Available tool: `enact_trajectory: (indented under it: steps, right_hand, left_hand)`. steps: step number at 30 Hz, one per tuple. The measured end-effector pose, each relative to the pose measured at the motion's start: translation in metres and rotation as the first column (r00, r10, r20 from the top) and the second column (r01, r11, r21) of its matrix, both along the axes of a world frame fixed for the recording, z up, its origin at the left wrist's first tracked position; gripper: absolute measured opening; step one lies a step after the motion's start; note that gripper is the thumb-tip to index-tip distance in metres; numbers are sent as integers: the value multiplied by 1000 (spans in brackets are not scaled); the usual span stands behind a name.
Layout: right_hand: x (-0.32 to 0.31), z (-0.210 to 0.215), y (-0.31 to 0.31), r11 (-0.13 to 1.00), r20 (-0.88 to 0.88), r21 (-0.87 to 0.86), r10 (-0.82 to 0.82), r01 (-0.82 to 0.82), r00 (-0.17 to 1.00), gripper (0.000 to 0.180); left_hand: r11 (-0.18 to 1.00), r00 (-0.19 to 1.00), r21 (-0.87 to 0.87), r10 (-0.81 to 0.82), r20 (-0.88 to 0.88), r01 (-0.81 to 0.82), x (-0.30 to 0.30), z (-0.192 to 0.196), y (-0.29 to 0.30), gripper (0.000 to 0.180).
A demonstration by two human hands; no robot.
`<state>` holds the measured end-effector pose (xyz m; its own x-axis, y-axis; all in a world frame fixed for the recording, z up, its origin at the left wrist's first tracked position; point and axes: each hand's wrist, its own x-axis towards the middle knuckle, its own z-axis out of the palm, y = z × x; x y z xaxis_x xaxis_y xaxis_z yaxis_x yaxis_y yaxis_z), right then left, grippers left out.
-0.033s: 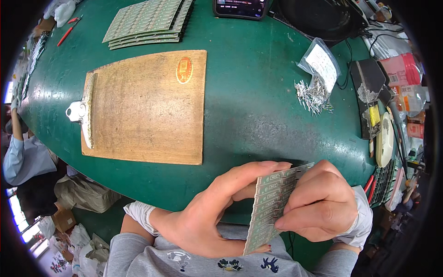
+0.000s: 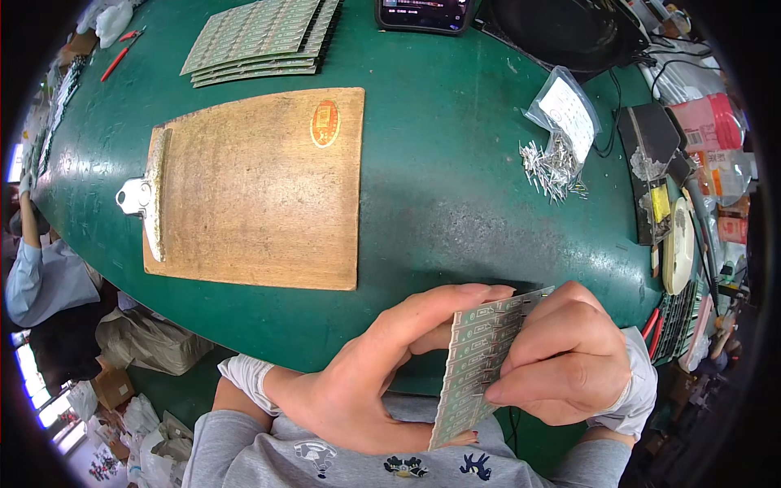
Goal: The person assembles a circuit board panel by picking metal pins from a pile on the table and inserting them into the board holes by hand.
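Observation:
A green printed circuit board panel is tilted up on edge near my body. My left hand grips it by opposite edges, thumb below and fingers along the top. Small dark leads stand out along the middle of its face. My right hand is closed in a pinch against that face, its fingertips hiding whatever is between them. Beyond the hands, to the right, a heap of small metal-leaded components spills from a clear plastic bag with a white label.
A wooden clipboard lies left of centre. Behind it is a stack of circuit boards. A phone stands at the back beside a black round tray. Red-handled cutters lie far left. A soldering stand lines the right edge.

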<state>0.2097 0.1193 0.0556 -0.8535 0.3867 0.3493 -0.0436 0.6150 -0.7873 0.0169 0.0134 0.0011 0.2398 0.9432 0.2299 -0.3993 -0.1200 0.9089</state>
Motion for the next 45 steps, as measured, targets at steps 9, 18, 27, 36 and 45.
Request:
enact_trajectory:
  steps: [9, 18, 27, 36, 45]
  right_hand:
    - [0, -1, 1, 1000, -1, 2, -6, 6, 1000, 28]
    - [1, -3, 0, 1000, -16, 1, -9, 9, 1000, 29]
    - [0, -3, 0, 1000, -4, 7, -20, 20, 1000, 29]
    - [2, -7, 1, 998, -58, 60, -1, 5, 998, 26]
    - [0, 5, -2, 907, 37, 413, 67, -77, 997, 26]
  left_hand:
    - [1000, 1000, -1, -13, -22, 13, -2, 5, 2, 116]
    - [1000, 1000, -5, 22, -19, -22, 1, 5, 1, 115]
    - [999, 997, 19, 29, 76, -31, 3, -2, 0, 96]
    - [999, 1000, 23, 23, 8, -23, 2, 2, 3, 115]
    - [997, 993, 7, 76, -85, -76, 2, 5, 0, 105]
